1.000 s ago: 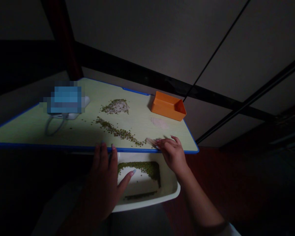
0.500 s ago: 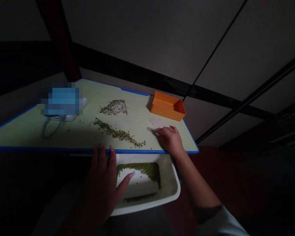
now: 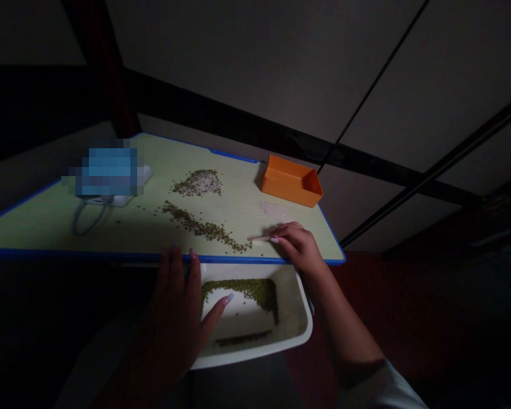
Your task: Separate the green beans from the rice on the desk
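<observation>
My right hand (image 3: pixel 300 247) pinches a thin pale stick (image 3: pixel 260 238) low over the table. The stick's tip is at the right end of a slanting strip of green beans (image 3: pixel 204 229), which look like mung beans. A small patch of whitish grains (image 3: pixel 272 210) lies just beyond that hand. Farther back sits a heap of white grains mixed with green beans (image 3: pixel 200 183). My left hand (image 3: pixel 181 318) has its fingers spread, fingertips at the table's front edge and thumb over a white tub (image 3: pixel 304 329). Green beans (image 3: pixel 259 292) cover part of the tub's bottom.
An orange box (image 3: pixel 289 190) stands at the back right of the pale table (image 3: pixel 238 196), which has a blue edge. A blurred-out blue object (image 3: pixel 111 170) with a looped cable (image 3: pixel 75 218) is at the left. Cabinet panels (image 3: pixel 255 74) rise behind.
My right hand has turned and shifted slightly, bringing the stick left and down from beside the whitish grains to the end of the bean strip. The left hand stays in place.
</observation>
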Motion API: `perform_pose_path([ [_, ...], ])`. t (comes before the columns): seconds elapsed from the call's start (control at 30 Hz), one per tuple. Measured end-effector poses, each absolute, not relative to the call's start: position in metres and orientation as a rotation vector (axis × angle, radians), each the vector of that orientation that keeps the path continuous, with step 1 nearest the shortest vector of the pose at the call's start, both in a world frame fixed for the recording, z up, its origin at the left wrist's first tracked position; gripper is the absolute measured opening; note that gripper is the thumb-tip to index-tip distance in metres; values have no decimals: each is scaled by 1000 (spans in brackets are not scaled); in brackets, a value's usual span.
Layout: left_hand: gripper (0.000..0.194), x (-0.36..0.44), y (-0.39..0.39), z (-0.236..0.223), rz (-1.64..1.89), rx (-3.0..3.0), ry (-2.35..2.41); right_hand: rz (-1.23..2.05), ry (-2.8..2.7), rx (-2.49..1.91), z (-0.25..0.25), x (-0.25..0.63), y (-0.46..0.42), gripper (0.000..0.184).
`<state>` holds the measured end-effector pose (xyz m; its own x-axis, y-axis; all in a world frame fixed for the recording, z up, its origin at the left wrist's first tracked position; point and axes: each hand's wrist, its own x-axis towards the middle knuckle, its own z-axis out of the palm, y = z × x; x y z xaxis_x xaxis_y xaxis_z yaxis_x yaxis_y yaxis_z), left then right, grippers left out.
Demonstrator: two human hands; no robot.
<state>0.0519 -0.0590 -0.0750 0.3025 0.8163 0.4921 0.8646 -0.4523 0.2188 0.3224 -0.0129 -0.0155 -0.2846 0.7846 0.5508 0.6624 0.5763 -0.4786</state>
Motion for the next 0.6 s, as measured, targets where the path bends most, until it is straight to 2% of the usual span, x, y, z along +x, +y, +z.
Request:
perform_pose_path([
  [0.4,88,53,-61,-69,-828,-2496,-1632,422,-1782,-1293,-25,325,-21,16],
  [0.6,86,53,-61,-66,-824,-2515,-1642,457,-1651,-1248,-28,326,-15,12],
])
